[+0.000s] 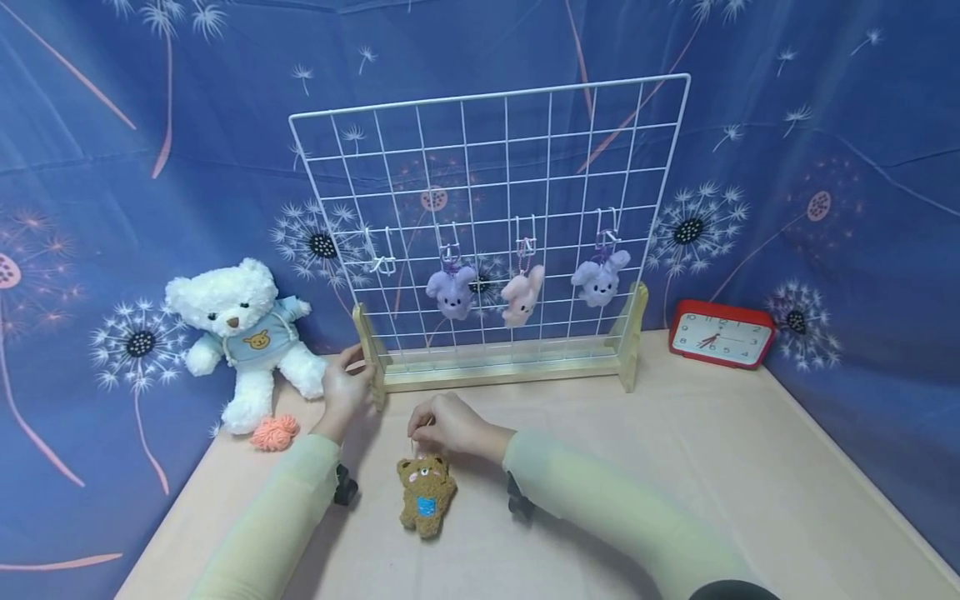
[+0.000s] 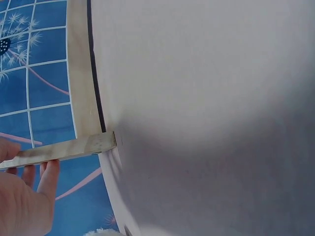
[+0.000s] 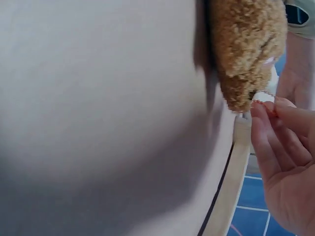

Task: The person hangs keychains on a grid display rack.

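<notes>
In the head view, a brown plush bear keychain (image 1: pixel 426 496) with a blue patch on its belly hangs from its thin cord just in front of the display rack. My right hand (image 1: pixel 453 427) pinches that cord between thumb and fingertips. The bear's fuzzy head and body (image 3: pixel 246 44) fill the top of the right wrist view beside the fingers (image 3: pixel 290 157). At the rack's left end, my left hand (image 1: pixel 348 387) grips the wooden side foot (image 2: pixel 74 150), thumb on one side and fingers on the other. The rack's wooden base (image 1: pixel 498 379) carries an upright white wire grid.
Hooks on the grid hold a purple plush (image 1: pixel 453 296), a pink plush (image 1: pixel 521 302) and another purple plush (image 1: pixel 600 285); a white hook (image 1: pixel 382 263) hangs left of them. A white teddy bear (image 1: pixel 255 375) and coral pompoms (image 1: pixel 274 433) sit left, a red clock (image 1: pixel 722 335) right.
</notes>
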`<state>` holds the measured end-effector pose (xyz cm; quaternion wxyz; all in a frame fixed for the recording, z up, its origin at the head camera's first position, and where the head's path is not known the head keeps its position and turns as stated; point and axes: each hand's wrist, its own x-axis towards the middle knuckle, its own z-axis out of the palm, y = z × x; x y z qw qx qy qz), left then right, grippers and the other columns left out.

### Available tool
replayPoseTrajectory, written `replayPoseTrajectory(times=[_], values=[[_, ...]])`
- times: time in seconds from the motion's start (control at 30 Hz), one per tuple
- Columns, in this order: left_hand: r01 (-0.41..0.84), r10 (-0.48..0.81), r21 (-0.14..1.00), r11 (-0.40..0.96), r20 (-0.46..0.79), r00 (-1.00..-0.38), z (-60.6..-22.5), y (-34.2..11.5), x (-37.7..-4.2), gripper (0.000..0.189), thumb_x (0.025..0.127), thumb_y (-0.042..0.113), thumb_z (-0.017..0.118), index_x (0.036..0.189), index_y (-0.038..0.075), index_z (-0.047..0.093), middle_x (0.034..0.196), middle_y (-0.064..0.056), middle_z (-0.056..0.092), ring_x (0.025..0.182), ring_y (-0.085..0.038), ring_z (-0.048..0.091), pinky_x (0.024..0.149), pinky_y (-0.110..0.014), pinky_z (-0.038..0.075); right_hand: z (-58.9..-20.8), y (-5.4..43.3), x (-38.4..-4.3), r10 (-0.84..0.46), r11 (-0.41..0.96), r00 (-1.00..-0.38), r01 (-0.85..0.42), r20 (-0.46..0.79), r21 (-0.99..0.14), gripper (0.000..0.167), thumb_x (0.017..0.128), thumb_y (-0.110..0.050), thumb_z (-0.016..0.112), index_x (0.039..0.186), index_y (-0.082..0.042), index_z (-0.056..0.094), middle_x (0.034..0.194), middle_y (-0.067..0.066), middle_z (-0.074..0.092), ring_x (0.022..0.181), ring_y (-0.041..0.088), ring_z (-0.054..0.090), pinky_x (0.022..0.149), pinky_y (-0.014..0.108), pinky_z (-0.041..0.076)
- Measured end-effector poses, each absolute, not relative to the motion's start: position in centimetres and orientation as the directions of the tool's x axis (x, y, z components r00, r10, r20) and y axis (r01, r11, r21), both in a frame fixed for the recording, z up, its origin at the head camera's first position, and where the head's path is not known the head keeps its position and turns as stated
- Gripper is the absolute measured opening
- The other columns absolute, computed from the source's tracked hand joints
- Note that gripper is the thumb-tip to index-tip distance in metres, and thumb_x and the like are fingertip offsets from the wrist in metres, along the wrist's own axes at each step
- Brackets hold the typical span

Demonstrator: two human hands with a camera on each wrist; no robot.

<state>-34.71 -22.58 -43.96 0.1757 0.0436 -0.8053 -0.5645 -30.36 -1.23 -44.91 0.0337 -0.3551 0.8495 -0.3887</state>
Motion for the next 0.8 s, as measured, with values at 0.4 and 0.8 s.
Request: replayPoseTrajectory(times=[0.4, 0.8], values=[[0.150, -0.274, 0.928, 0.341, 0.251, -0.928, -44.3, -22.6, -34.9, 0.051, 0.092, -0.006, 0.064, 0.142, -0.003, 0.055, 0.135, -0.027, 0.060, 0.117, -0.044, 0.063, 0.098, -0.046, 0.056, -41.8, -1.4, -30.1, -0.636, 0.329, -0.753, -0.465, 0.172, -0.822, 0.006, 0.097, -0.004, 0.069, 0.092, -0.005, 0.072, 0.080, -0.003, 0.066, 0.068, 0.010, 0.067, 0.064, 0.026, 0.061], [0.161, -0.266, 0.916, 0.367, 0.269, -0.926, -44.1, -22.6, -34.9, 0.051, 0.090, -0.007, 0.065, 0.140, -0.003, 0.058, 0.133, -0.026, 0.062, 0.116, -0.044, 0.064, 0.094, -0.044, 0.059, -38.1, -1.3, -30.9, -0.645, 0.290, -0.724, -0.529, 0.246, -0.797, 0.006, 0.098, -0.003, 0.066, 0.098, 0.002, 0.069, 0.087, 0.009, 0.068, 0.069, 0.018, 0.067, 0.064, 0.028, 0.062]])
